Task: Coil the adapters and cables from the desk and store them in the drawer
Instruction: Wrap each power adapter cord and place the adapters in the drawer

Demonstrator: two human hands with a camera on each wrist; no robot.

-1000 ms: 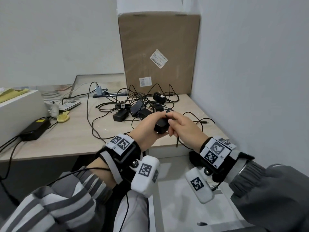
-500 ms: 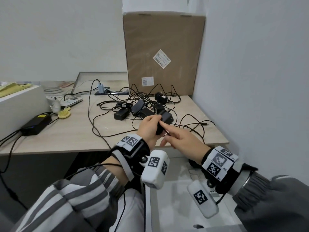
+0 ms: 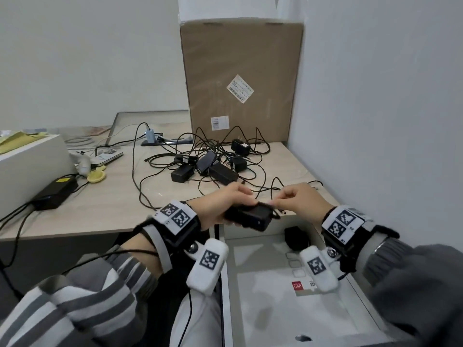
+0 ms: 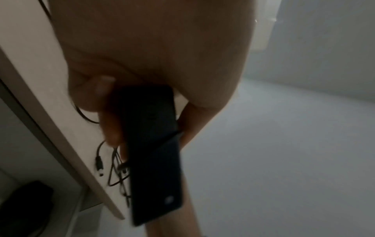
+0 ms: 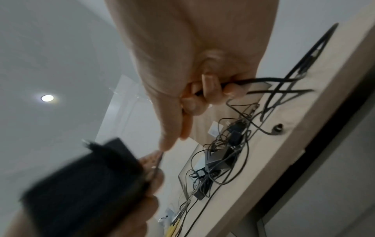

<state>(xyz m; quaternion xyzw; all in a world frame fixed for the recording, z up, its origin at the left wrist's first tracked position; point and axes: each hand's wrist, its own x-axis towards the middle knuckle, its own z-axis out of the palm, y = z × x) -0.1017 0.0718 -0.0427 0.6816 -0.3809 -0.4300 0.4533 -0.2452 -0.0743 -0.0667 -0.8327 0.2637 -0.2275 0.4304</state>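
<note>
Left hand [image 3: 220, 204] has its fingers wrapped around a black adapter [image 3: 253, 216], holding it flat out in the air just past the front edge of the tabletop [image 3: 105, 209] and above the open drawer [image 3: 275, 309]. The left wrist view shows the same thing: fingers on one side of the brick, thumb on the other.

Right hand [image 3: 300, 204] sits right next to it, fingertips nearly meeting the left ones at the adapter's end. It's pinching the thin black cable [image 5: 270, 79] between thumb and curled fingers, and the cable trails off onto the tabletop beyond the hand.

Straight ahead of both hands is the pile of adapters and cables [image 3: 210, 161], all tangled together in front of a cardboard box [image 3: 240, 78]. Below the right hand, at the back of the drawer, there's another black adapter [image 3: 297, 236] lying inside. Way off to the left of the left hand sits a big black power brick [image 3: 55, 194] beside a white box [image 3: 27, 169].
</note>
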